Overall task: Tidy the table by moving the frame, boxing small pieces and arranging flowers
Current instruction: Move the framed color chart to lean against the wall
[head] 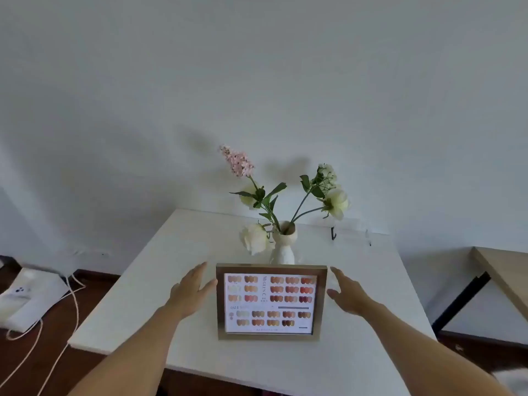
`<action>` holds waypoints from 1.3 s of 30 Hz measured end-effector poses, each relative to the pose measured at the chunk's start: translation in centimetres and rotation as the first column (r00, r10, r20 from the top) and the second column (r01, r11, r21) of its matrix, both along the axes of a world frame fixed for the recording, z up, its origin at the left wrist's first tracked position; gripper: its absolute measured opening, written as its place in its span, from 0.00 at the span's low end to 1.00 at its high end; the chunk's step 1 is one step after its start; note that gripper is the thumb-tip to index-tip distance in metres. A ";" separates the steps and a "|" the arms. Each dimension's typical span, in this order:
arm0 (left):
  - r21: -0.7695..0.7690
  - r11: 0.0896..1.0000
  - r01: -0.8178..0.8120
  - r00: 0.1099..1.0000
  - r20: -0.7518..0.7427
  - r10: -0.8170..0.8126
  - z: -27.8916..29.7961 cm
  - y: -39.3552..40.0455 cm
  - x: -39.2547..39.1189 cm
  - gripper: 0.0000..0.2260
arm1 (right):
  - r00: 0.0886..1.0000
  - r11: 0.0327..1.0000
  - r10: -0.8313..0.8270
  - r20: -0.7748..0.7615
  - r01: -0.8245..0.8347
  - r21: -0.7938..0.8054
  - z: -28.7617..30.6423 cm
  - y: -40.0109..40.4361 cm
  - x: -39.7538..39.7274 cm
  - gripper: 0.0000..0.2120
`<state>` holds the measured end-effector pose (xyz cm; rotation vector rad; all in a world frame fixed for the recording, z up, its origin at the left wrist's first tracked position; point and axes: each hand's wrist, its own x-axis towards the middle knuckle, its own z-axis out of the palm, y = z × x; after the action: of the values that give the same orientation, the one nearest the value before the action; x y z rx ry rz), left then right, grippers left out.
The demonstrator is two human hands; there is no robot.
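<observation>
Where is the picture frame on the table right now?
In the head view the picture frame stands on the white table, just in front of the white vase, between the open left hand and right hand.

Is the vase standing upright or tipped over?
Upright. The vase stands on the table behind the frame, mouth up, with flower stems rising from it; its base is hidden by the frame.

A silver-edged frame (271, 302) showing rows of nail colour swatches stands on a white table (177, 281). An open left hand (192, 291) and open right hand (347, 295) flank it, neither clearly touching. Just behind, a white vase (283, 247) holds flowers (334, 192).
</observation>
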<state>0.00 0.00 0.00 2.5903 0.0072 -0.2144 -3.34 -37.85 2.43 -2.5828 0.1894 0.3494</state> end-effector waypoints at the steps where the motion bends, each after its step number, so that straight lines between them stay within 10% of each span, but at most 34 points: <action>1: -0.038 0.999 -0.012 1.000 -0.026 0.011 -0.5 -0.3 -0.3 0.29 | 1.000 0.999 -0.014 0.011 0.014 0.029 -0.6 0.5 -0.1 0.29; 23: -0.241 0.942 -0.232 0.971 -0.004 0.238 -6.2 -3.4 -2.1 0.11 | 0.963 0.947 -0.219 0.155 0.172 0.271 -7.4 4.2 -0.7 0.11; 39: -0.243 0.912 -0.330 0.940 0.002 0.341 -2.4 13.0 -0.7 0.13 | 0.981 0.948 -0.113 0.156 0.059 0.314 -7.6 20.7 3.4 0.12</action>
<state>-0.70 13.01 -2.38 2.3059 0.3859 -0.0276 0.04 -17.13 -5.13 -2.2719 0.1706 0.1101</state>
